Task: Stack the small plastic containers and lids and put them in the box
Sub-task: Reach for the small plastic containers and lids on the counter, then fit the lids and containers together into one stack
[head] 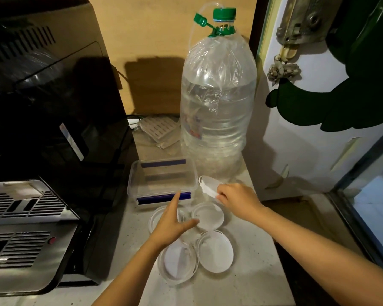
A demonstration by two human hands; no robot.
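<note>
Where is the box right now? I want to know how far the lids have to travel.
In the head view the clear box sits open on the counter just beyond the left hand, with the big water bottle behind it to the right.

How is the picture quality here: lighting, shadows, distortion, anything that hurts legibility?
Head view: warm, dim light; the water bottle casts a hard shadow on the wall; wide-angle bending curves the door edge; the black appliance is nearly lost in darkness; the clear lids and box show little contrast against the pale counter.
</note>
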